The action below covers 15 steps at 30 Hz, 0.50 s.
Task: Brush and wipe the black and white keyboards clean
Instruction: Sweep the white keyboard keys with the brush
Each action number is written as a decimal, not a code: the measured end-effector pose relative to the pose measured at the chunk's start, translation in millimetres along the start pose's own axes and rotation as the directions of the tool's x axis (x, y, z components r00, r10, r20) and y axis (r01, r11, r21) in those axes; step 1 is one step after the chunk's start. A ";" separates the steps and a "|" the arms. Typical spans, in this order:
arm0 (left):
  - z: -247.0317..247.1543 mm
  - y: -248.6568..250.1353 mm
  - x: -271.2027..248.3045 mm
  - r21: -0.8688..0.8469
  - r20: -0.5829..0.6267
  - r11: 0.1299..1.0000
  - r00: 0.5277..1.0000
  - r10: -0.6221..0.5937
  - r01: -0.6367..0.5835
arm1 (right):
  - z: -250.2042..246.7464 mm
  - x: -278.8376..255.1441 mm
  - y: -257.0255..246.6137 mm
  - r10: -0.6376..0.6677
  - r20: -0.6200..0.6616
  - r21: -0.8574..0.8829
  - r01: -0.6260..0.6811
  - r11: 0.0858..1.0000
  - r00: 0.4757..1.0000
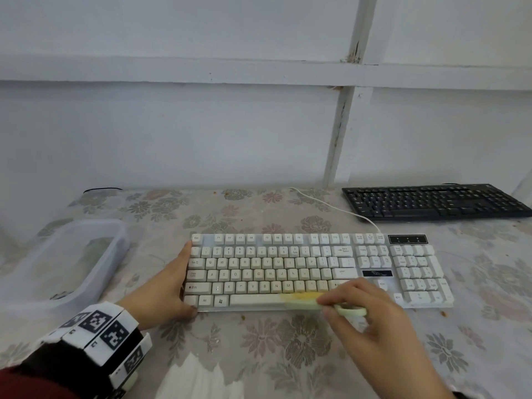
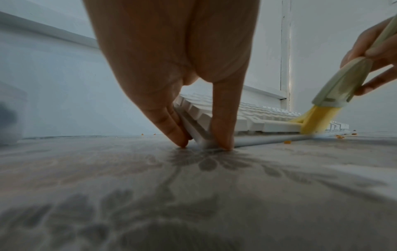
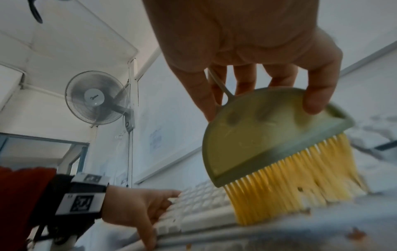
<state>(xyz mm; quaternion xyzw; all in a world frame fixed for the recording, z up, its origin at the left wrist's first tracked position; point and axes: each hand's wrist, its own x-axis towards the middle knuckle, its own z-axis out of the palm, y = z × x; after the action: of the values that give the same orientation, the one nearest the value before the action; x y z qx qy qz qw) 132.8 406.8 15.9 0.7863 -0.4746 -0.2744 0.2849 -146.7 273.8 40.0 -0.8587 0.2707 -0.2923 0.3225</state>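
The white keyboard (image 1: pixel 288 272) (image 2: pixel 253 117) (image 3: pixel 199 200) lies in the middle of the floral tablecloth (image 1: pixel 259 341). My left hand (image 1: pixel 184 279) (image 2: pixel 204 144) (image 3: pixel 137 208) braces its left front corner, straight fingers along the left edge and the thumb on the front edge. My right hand (image 1: pixel 359 306) (image 3: pixel 257 95) (image 2: pixel 378 56) grips a pale green brush (image 1: pixel 305 300) (image 2: pixel 339 84) (image 3: pixel 268 132). The brush's yellow bristles rest on the keyboard's bottom row, at the right end of the space bar. The black keyboard (image 1: pixel 431 201) lies at the back right, untouched.
A translucent plastic bin (image 1: pixel 66 254) stands at the left. A folded white cloth (image 1: pixel 198 378) lies at the table's near edge. Orange crumbs (image 1: pixel 443 313) (image 2: pixel 286 142) dot the cloth in front of the white keyboard. Its white cable (image 1: pixel 331 207) runs back toward the wall.
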 end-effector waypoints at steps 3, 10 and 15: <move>-0.4 -1.0 0.3 0.008 0.000 1.000 1.000 -0.004 0.004 | -3.4 -0.6 -4.7 -0.029 -0.035 0.037 0.030 0.999 0.999; 0.1 -1.0 0.3 0.013 0.005 0.999 0.999 -0.041 0.041 | 21.9 -2.1 -5.1 -0.152 -0.040 0.012 0.152 0.988 0.988; 0.3 -0.3 1.0 0.006 0.008 0.999 0.999 -0.036 0.036 | 18.2 -5.2 6.7 -0.104 -0.037 -0.060 0.102 0.993 0.994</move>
<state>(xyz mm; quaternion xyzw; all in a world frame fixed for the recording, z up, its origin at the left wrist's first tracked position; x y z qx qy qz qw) 133.1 405.9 15.4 0.7945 -0.4623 -0.2813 0.2756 -139.8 280.0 22.2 -0.8745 0.2407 -0.3175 0.2766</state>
